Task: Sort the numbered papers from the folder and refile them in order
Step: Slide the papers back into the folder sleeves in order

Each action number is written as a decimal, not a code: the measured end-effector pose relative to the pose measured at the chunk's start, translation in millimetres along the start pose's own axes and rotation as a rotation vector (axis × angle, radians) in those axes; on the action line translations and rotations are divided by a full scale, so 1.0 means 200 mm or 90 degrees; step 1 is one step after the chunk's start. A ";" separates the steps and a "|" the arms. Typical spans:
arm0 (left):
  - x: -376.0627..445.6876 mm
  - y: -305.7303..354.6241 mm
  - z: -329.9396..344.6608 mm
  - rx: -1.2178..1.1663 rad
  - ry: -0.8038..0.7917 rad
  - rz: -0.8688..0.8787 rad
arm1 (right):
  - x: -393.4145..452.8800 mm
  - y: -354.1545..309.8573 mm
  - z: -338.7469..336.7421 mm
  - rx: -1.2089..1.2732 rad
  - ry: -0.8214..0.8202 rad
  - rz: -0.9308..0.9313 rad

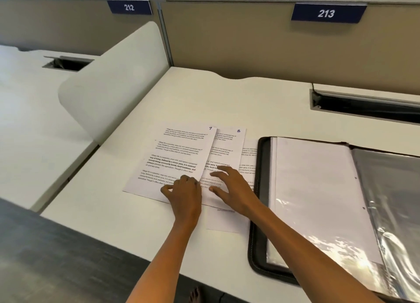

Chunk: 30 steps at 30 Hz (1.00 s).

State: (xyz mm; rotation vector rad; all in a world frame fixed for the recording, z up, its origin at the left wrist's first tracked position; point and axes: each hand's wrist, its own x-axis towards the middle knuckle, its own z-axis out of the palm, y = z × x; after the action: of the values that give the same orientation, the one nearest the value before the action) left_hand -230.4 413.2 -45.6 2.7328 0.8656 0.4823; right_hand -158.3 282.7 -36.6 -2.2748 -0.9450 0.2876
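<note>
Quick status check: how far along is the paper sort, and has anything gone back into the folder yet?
Done: papers are out on the desk, beside the open folder. In hand: the left hand rests on the sheet marked 7, which overlaps the sheet marked 8; the right hand presses sheet 8 with spread fingers. More sheets lie beneath. Left: finishing the ordering and refiling. The visible sleeve shows no numbered page.

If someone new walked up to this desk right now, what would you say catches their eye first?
Probably the two hands in the middle of the desk: the left hand rests curled on the sheet marked 7, and the right hand lies spread on the sheet marked 8, which is partly under it. Next, the open black folder of shiny plastic sleeves at the right, then the blue signs 212 and 213 on the back partition.
</note>
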 end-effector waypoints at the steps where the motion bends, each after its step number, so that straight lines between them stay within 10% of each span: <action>1: 0.00 0.01 -0.01 -0.002 0.019 0.007 | 0.01 -0.01 0.00 0.026 0.020 0.003; 10: -0.14 0.31 -0.07 -0.169 0.027 0.094 | 0.10 -0.07 -0.16 0.557 0.267 0.387; 21: -0.36 0.74 -0.08 -0.290 -0.107 0.238 | -0.36 0.35 -0.57 0.412 0.340 0.458; 30: -0.55 1.13 0.06 0.007 -0.354 0.486 | -1.15 0.79 -1.02 0.264 0.363 0.456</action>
State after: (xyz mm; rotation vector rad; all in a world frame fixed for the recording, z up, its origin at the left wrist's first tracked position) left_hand -193.9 166.3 -10.1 2.8809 -0.3229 -0.1806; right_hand -148.6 -59.5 8.5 -2.0388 0.2211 0.1012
